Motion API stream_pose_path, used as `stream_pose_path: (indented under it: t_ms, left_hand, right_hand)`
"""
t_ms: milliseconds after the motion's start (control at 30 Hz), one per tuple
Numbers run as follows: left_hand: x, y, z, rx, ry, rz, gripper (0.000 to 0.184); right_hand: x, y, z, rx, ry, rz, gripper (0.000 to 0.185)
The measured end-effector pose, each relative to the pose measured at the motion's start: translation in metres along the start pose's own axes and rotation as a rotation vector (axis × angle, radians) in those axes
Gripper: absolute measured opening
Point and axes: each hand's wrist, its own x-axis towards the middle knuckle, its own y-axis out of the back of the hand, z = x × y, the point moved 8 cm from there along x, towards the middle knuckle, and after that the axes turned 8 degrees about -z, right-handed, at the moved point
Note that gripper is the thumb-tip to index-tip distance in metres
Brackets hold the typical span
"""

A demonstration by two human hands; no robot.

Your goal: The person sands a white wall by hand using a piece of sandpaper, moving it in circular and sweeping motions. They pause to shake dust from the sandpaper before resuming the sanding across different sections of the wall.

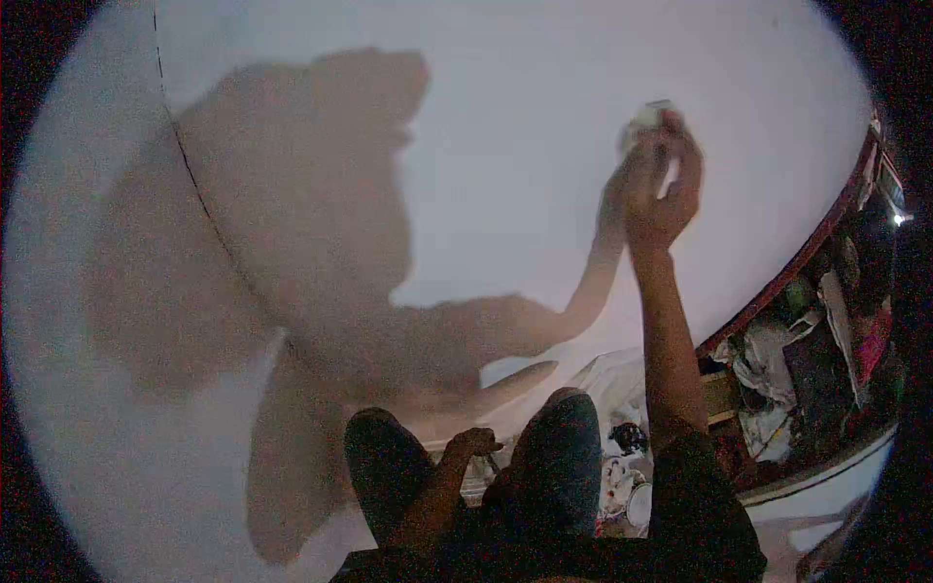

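White wall (515,175), dark crack (201,194) at left, large shadow (321,194) across it. Left hand (473,444), low between the knees (559,442), fingers curled; cannot tell whether its grip holds anything. Small pale object (643,124), blurred, against the wall's expanse, clamped in the grip of the raised right hand (665,199). Mixed clutter (768,364), far right.

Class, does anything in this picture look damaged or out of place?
Yes: a thin dark line runs down the left of the white wall, like a crack, though it may be a seam.
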Motion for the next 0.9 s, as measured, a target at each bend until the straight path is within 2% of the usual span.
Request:
stream_pose_path:
  t_ms: [33,67,100,167,233,267,300,367,400,467,500,533,567,600,633,700,767,833,900]
  left_hand:
    - [-0.002,0.001,0.001,0.001,-0.001,0.001,0.058]
    - [-0.001,0.001,0.002,0.01,-0.002,-0.026,0.058]
    - [-0.001,0.002,0.003,0.02,-0.003,-0.05,0.058]
    - [0.002,0.002,-0.002,0.032,0.006,-0.068,0.057]
    - [0.006,-0.003,-0.008,0.056,0.02,-0.115,0.056]
    - [0.01,-0.007,-0.009,0.067,0.025,-0.14,0.056]
    - [0.013,-0.01,-0.009,0.08,0.029,-0.169,0.057]
    - [0.013,-0.011,-0.007,0.071,0.019,-0.146,0.057]
    - [0.014,-0.012,-0.008,0.063,0.012,-0.131,0.057]
    - [0.014,-0.014,-0.009,0.054,0.011,-0.109,0.057]
    - [0.013,-0.014,-0.009,0.045,0.007,-0.101,0.057]
    - [0.018,-0.018,-0.013,0.046,0.005,-0.095,0.057]
    - [0.018,-0.018,-0.012,0.042,0.009,-0.091,0.057]
    - [0.016,-0.017,-0.012,0.037,0.008,-0.085,0.057]
    - [0.016,-0.017,-0.012,0.036,0.007,-0.079,0.057]
    - [0.017,-0.018,-0.016,0.035,0.009,-0.066,0.057]
    - [0.016,-0.023,-0.017,0.031,0.012,-0.052,0.057]
    - [0.01,-0.024,-0.013,0.023,0.013,-0.043,0.057]
    - [0.005,-0.023,-0.01,0.016,0.016,-0.035,0.057]
  right_hand:
    - [-0.011,-0.008,-0.017,0.042,-0.064,-0.125,0.017]
    - [-0.027,-0.017,-0.018,0.084,0.004,-0.245,0.018]
    - [-0.039,-0.027,-0.027,-0.018,0.164,-0.393,0.021]
    - [-0.052,-0.023,-0.03,-0.013,0.378,-0.501,0.023]
    - [-0.052,-0.015,0.019,0.156,0.153,-0.324,0.021]
    - [-0.038,0.004,0.012,-0.092,0.211,-0.149,0.017]
    - [-0.023,0.006,0.014,-0.093,0.212,-0.15,0.017]
    - [0.005,0.024,0.038,-0.056,-0.022,0.083,0.015]
    - [0.012,0.024,0.035,-0.065,-0.021,0.088,0.015]
    - [0.018,0.02,0.017,0.13,0.033,0.165,0.014]
    - [0.013,0.009,0.002,0.005,-0.014,0.066,0.014]
    - [-0.001,-0.004,-0.009,0.01,0.074,0.012,0.015]
    - [-0.017,-0.015,-0.015,0.041,-0.022,-0.152,0.014]
    - [-0.036,-0.028,-0.027,-0.083,0.193,-0.272,0.016]
    - [-0.05,-0.031,-0.036,0.026,0.315,-0.37,0.017]
    - [-0.061,-0.031,-0.018,0.004,0.337,-0.538,0.03]
    - [-0.041,-0.002,0.008,-0.016,0.146,-0.263,0.015]
    - [-0.013,0.029,0.031,0.015,-0.031,-0.046,0.015]
    - [0.017,0.048,0.042,-0.065,-0.043,0.041,0.015]
